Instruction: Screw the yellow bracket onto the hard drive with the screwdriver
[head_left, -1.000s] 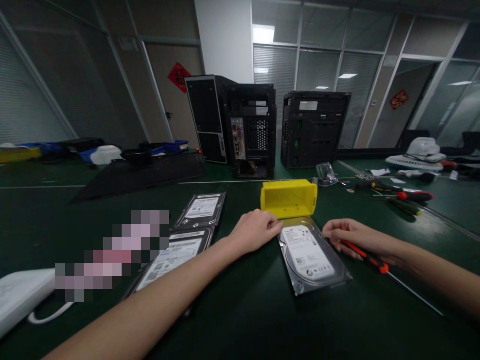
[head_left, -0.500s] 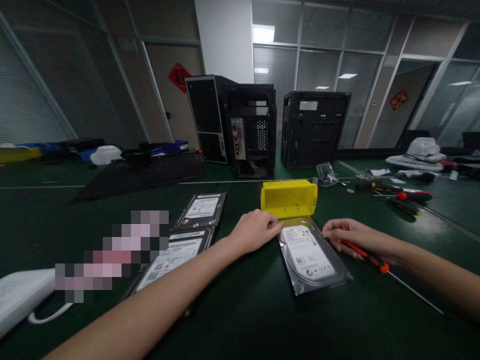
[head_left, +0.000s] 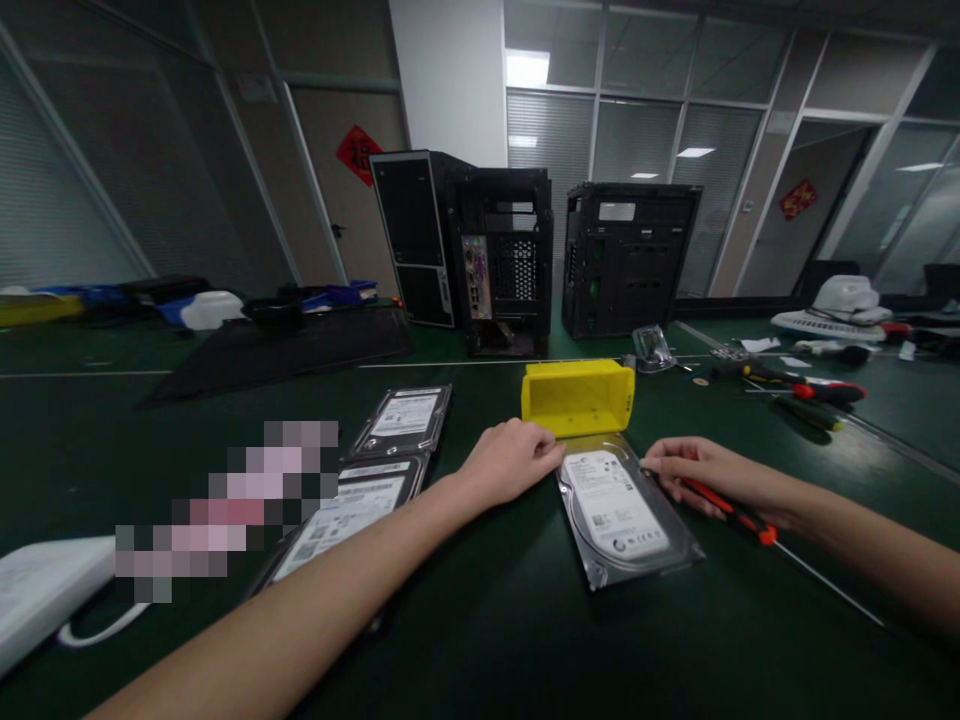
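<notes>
A hard drive with a white label lies flat on the green table before me. My left hand is closed at its upper left corner, thumb and bent fingers against the edge; the fingertips are partly hidden. At the drive's right edge is my right hand, with index finger and thumb pinched close to the side. That same hand has its other fingers wrapped round the red and black handle of a screwdriver, whose long shaft points down to the right. Directly behind the drive stands a yellow plastic bin on its side, its mouth facing me.
Two more hard drives, a farther one and a nearer one, lie left of my left arm. Black computer cases stand at the back. Pliers and other tools lie right. A white object sits at the left edge.
My right index finger and thumb have shifted very slightly at the drive's edge. The left hand, hard drive and bin look unmoved.
</notes>
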